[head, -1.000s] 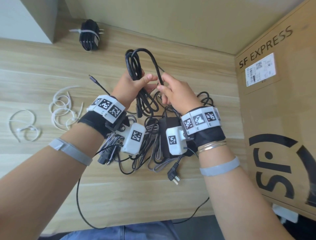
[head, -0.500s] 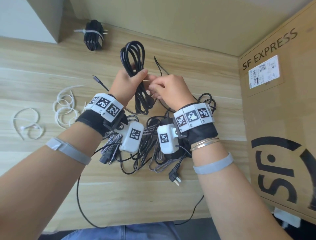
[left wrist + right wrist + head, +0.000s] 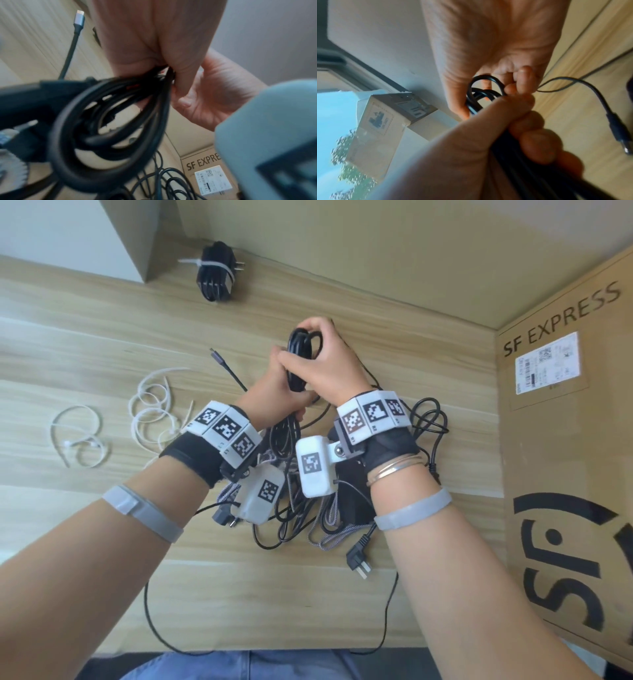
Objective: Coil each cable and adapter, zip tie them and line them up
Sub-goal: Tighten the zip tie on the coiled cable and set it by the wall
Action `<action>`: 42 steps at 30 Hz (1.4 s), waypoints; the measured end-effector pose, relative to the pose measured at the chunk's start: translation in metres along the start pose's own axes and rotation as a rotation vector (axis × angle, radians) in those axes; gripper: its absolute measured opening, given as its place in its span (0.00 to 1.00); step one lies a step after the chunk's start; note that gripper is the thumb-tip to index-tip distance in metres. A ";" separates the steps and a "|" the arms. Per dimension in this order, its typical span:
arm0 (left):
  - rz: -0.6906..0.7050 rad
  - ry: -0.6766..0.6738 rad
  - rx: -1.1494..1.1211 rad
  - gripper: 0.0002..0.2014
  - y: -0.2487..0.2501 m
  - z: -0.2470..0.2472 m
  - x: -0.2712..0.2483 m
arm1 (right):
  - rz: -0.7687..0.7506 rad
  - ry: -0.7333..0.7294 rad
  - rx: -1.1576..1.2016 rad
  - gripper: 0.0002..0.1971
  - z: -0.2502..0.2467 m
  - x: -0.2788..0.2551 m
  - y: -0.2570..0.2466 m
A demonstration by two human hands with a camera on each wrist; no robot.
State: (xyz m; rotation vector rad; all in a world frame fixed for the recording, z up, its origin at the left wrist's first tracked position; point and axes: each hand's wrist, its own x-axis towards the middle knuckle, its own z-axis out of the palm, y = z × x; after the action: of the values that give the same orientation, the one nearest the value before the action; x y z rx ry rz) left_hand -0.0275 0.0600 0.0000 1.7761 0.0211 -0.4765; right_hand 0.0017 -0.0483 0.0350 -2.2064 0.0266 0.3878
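A coiled black cable (image 3: 297, 361) is held upright above the desk by both hands. My left hand (image 3: 286, 378) grips the coil round its middle, and the lower loops (image 3: 111, 121) hang below the palm. My right hand (image 3: 317, 335) curls over the coil's top loops (image 3: 485, 92), thumb on the near side. The cable's thin tail with a barrel plug (image 3: 618, 132) hangs free on the right. One finished black bundle (image 3: 215, 273) with a white zip tie lies at the back of the desk. Loose white zip ties (image 3: 154, 409) lie to the left.
A tangle of black and braided cables (image 3: 298, 518) lies under my wrists, with a black plug (image 3: 358, 558) at its front. A grey USB-C cable (image 3: 222, 362) points back-left. Two more zip ties (image 3: 80, 440) lie far left. A large cardboard box (image 3: 565, 440) walls the right side.
My right hand left its pinch beside the left thumb and now closes over the top of the coil. The tall loops that stood above my left hand are now folded down under it.
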 end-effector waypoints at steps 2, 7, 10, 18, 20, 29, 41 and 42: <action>-0.073 -0.004 -0.045 0.22 -0.007 -0.005 -0.006 | 0.022 0.014 0.025 0.18 0.006 0.003 0.003; -0.099 -0.063 -0.108 0.07 -0.022 -0.021 -0.014 | 0.003 0.062 0.113 0.16 0.019 0.012 0.003; -0.019 0.007 -0.038 0.10 -0.025 -0.026 -0.014 | -0.019 0.033 0.206 0.16 0.024 0.015 -0.001; -0.041 0.132 -0.197 0.14 -0.044 -0.062 -0.018 | 0.041 -0.164 0.225 0.17 0.048 0.024 -0.004; -0.050 0.140 -0.224 0.14 -0.046 -0.072 -0.019 | 0.005 -0.194 0.163 0.09 0.057 0.023 -0.005; -0.106 0.181 -0.246 0.16 -0.054 -0.093 -0.025 | 0.047 -0.433 -0.165 0.07 0.109 0.030 -0.001; -0.126 0.154 -0.290 0.15 -0.054 -0.099 -0.030 | 0.103 -0.518 -0.279 0.09 0.129 0.040 -0.008; -0.128 0.153 -0.287 0.15 -0.054 -0.098 -0.030 | 0.070 -0.527 -0.268 0.05 0.125 0.038 -0.007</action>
State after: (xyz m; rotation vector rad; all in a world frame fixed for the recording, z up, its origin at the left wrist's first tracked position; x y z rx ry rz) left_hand -0.0392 0.1734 -0.0224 1.5295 0.2982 -0.4064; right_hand 0.0060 0.0578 -0.0418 -2.2976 -0.2467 1.0523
